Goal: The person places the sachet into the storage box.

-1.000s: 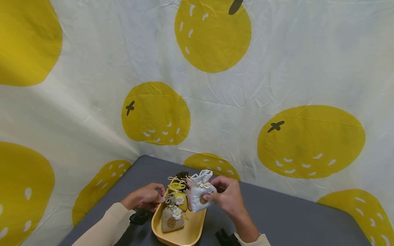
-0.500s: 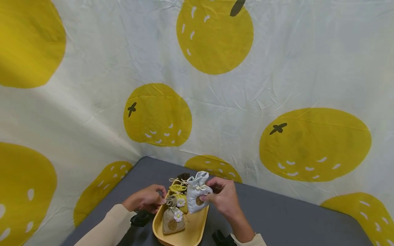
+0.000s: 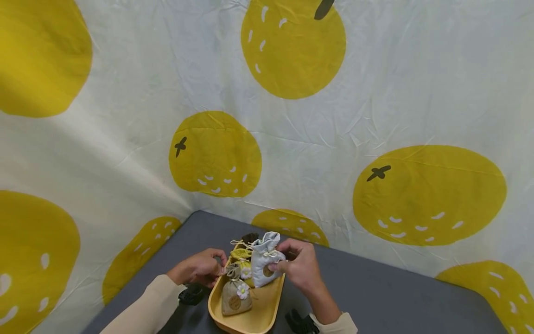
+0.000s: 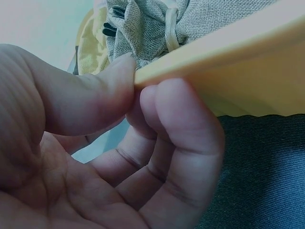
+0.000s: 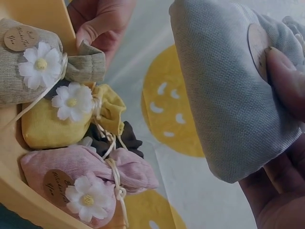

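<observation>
My left hand (image 3: 202, 267) pinches the left rim of a yellow oblong tray (image 3: 267, 306), thumb inside and curled fingers outside in the left wrist view. Over the tray's right side, my right hand (image 3: 303, 265) holds a pale grey drawstring pouch (image 3: 258, 269) with a round brown label, its neck up. A beige linen pouch (image 3: 235, 297) with a white flower lies at the tray's near left. Behind it are a yellow pouch (image 5: 55, 126) and a dark brown one (image 3: 250, 238). The pink pouch (image 5: 76, 164) shows in the right wrist view; the grey pouch hides it in the head view.
The tray stands on a dark grey table (image 3: 375, 297). A white cloth (image 3: 300, 176) printed with large yellow fruit hangs close behind the table and along its left side. Black wrist straps (image 3: 192, 295) sit at both cuffs.
The right hand has moved a little left with the grey pouch, which now covers the pink pouch in the head view. The left hand keeps its pinch on the rim.
</observation>
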### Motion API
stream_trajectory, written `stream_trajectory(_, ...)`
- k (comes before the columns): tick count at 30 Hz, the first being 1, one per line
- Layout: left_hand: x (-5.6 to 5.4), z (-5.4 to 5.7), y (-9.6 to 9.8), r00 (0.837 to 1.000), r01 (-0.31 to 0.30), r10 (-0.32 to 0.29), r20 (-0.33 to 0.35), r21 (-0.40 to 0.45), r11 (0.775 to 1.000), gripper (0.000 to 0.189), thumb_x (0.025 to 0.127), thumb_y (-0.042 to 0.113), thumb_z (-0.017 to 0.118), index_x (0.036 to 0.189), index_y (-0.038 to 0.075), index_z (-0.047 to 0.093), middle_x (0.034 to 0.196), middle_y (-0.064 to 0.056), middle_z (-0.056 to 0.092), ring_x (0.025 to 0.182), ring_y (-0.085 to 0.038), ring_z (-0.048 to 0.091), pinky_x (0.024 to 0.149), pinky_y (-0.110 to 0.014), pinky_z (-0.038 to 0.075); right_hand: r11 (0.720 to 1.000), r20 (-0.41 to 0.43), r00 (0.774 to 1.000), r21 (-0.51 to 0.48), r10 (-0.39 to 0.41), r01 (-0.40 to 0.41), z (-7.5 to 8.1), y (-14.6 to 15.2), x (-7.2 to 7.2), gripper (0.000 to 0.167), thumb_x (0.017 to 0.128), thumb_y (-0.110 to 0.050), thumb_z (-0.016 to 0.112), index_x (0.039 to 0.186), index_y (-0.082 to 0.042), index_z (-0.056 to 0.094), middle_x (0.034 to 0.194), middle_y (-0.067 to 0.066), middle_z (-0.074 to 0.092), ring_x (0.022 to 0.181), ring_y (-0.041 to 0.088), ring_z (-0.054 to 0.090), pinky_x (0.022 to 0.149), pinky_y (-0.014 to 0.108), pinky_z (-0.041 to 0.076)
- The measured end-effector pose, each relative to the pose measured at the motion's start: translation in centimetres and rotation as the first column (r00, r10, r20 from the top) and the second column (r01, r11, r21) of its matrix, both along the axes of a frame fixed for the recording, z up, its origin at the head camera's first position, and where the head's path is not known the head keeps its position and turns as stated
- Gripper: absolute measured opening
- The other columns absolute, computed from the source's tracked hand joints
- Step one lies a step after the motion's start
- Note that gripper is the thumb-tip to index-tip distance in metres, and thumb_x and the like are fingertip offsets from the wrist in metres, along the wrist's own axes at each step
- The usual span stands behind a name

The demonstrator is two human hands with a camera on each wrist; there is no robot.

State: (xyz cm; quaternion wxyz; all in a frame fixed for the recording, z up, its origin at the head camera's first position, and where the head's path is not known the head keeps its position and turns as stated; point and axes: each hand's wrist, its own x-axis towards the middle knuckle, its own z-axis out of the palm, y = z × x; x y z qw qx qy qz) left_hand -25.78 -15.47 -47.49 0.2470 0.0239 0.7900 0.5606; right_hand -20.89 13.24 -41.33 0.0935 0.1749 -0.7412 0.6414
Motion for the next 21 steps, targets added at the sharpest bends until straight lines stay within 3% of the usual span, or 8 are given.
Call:
stream_trajectory(8,-0.1,-0.1,0.0,1.000,0.002,-0.002,0.006,0.003,1.000,0.011,0.097,-0.002,0.062,0.097,0.007,0.057,0.069,-0.006,0.056,0.058,-0.016,0.050,0.051,-0.028,0.047,0.999,-0.030,0.999,-0.017,0.036,-0.036,-0.3,-0.3,0.0,0.026,0.062,0.016,0.086,0.082,0.009,0.071,0.081,0.022,0.072,0.069,0.007,0.067,0.062,0.026,0.055)
stream_trajectory(14,0.1,-0.1,0.2,1.000,-0.008,0.008,0.002,-0.003,1.000,0.012,0.097,-0.002,0.062,0.097,0.008,0.055,0.069,-0.006,0.055,0.058,-0.017,0.050,0.051,-0.029,0.047,0.999,-0.010,0.999,-0.019,0.042,-0.042,-0.9,-0.1,-0.4,0.025,0.063,0.016,0.085,0.083,0.009,0.071,0.083,0.023,0.072,0.070,0.008,0.068,0.063,0.026,0.056)
stream_trajectory(21,0.0,-0.1,0.3,1.000,-0.006,0.006,-0.007,0.002,1.000,0.009,0.098,0.000,0.062,0.102,0.002,0.055,0.068,-0.006,0.055,0.058,-0.017,0.049,0.052,-0.029,0.046,0.998,-0.011,0.998,0.013,0.069,-0.068,-2.1,0.0,-0.9,0.026,0.062,0.015,0.087,0.083,0.009,0.073,0.086,0.028,0.073,0.070,0.005,0.067,0.063,0.024,0.056)
